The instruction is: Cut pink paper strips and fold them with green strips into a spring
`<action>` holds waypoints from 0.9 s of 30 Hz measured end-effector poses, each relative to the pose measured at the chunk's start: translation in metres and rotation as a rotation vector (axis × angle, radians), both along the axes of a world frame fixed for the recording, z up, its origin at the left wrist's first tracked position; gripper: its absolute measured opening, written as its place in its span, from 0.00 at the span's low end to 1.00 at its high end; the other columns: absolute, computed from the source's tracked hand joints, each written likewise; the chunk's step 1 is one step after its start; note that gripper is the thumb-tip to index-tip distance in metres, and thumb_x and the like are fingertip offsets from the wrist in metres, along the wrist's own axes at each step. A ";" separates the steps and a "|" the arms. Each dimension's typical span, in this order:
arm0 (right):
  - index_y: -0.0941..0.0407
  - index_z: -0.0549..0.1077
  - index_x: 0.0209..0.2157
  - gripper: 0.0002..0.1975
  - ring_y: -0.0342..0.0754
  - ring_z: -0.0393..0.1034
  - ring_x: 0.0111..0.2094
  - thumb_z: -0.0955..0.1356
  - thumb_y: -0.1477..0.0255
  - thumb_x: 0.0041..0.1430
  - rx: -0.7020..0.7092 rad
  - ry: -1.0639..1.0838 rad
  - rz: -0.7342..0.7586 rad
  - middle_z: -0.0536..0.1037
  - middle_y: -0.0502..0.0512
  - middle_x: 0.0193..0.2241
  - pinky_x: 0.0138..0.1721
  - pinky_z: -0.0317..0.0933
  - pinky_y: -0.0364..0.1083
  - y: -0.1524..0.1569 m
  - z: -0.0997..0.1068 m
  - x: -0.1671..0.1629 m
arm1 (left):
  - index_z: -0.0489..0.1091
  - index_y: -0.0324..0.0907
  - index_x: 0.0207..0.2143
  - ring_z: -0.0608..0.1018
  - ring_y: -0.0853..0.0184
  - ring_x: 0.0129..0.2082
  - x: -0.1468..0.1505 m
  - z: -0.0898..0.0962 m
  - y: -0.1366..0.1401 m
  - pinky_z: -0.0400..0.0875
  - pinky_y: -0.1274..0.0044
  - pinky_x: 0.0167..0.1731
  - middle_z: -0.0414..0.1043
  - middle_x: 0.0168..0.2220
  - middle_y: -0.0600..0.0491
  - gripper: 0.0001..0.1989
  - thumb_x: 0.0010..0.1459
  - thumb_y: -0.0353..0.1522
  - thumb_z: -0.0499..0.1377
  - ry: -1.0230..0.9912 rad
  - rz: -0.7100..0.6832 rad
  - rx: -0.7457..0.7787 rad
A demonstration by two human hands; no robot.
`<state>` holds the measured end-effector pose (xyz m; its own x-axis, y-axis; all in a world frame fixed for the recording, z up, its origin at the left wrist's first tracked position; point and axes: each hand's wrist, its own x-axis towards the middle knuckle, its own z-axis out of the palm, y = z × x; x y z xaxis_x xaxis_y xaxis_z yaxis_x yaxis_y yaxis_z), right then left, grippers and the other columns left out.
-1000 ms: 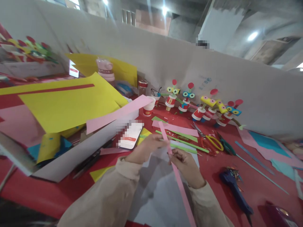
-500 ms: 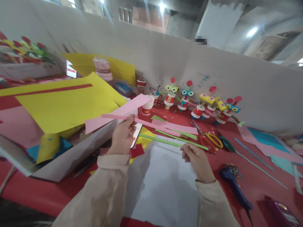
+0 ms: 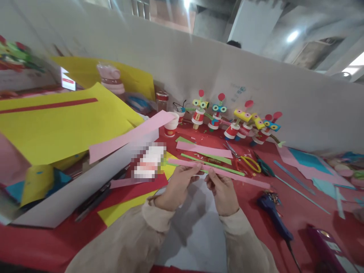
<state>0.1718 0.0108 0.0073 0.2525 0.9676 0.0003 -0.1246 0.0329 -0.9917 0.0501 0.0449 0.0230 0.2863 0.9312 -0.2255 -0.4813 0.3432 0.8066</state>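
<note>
A long pink paper strip (image 3: 244, 178) stretches level between my hands above a white sheet (image 3: 196, 231). My left hand (image 3: 178, 185) pinches it left of its middle, and my right hand (image 3: 224, 191) grips it close by on the right. The strip's free end runs out past my right hand. Just behind lie a thin green strip (image 3: 236, 172), a small striped folded-paper spring (image 3: 214, 160) and a wider pink piece (image 3: 204, 148). Another green edge shows under the pink strip near my left fingers; whether it is held too, I cannot tell.
Paper-cup robot figures (image 3: 214, 121) line the back wall. Scissors (image 3: 250, 163), green-handled pliers (image 3: 264, 165) and a blue glue gun (image 3: 274, 216) lie to the right. A white box (image 3: 85, 185) with yellow sheets (image 3: 71, 125) stands left, near a blurred-out phone (image 3: 150, 161).
My left hand has moved right and down with the pink strip. My right hand, earlier at a green strip's end, now grips the pink strip, and the hands are closer together. The view has shifted slightly.
</note>
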 end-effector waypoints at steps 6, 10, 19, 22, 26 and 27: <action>0.57 0.73 0.25 0.12 0.40 0.56 0.18 0.68 0.62 0.52 0.085 -0.248 -0.070 0.65 0.46 0.16 0.21 0.54 0.42 -0.003 0.004 0.003 | 0.72 0.39 0.24 0.69 0.71 0.25 -0.005 0.006 -0.004 0.57 0.78 0.25 0.70 0.24 0.53 0.13 0.46 0.41 0.63 0.137 -0.287 0.169; 0.55 0.76 0.30 0.08 0.42 0.61 0.21 0.67 0.66 0.52 0.170 -0.478 -0.120 0.72 0.48 0.20 0.23 0.58 0.43 -0.009 0.007 0.000 | 0.71 0.39 0.24 0.67 0.72 0.24 -0.005 0.005 -0.004 0.57 0.78 0.26 0.67 0.23 0.56 0.11 0.42 0.37 0.66 0.162 -0.264 0.171; 0.53 0.76 0.40 0.11 0.51 0.72 0.41 0.66 0.72 0.54 0.348 -0.635 -0.078 0.79 0.55 0.38 0.43 0.66 0.48 -0.008 0.005 0.004 | 0.72 0.40 0.23 0.65 0.71 0.24 -0.005 0.005 -0.004 0.58 0.77 0.27 0.66 0.21 0.56 0.05 0.42 0.32 0.63 0.161 -0.260 0.164; 0.52 0.76 0.42 0.14 0.50 0.72 0.41 0.64 0.75 0.54 0.402 -0.678 -0.026 0.78 0.54 0.38 0.43 0.66 0.48 -0.008 0.005 0.004 | 0.70 0.40 0.19 0.64 0.71 0.23 -0.004 0.005 -0.003 0.58 0.77 0.27 0.63 0.19 0.57 0.02 0.41 0.27 0.59 0.164 -0.222 0.221; 0.52 0.72 0.48 0.19 0.48 0.72 0.30 0.63 0.76 0.55 0.425 -0.841 0.051 0.78 0.55 0.34 0.32 0.67 0.46 -0.013 0.003 0.000 | 0.70 0.41 0.17 0.67 0.68 0.24 -0.007 -0.001 0.001 0.61 0.75 0.29 0.66 0.18 0.56 0.06 0.41 0.26 0.55 0.235 -0.175 0.273; 0.52 0.71 0.50 0.20 0.47 0.70 0.27 0.63 0.75 0.55 0.424 -0.897 0.076 0.78 0.56 0.32 0.29 0.66 0.45 -0.015 0.003 -0.001 | 0.71 0.41 0.17 0.68 0.67 0.25 -0.007 -0.003 0.002 0.61 0.75 0.29 0.67 0.18 0.56 0.06 0.41 0.26 0.55 0.264 -0.177 0.282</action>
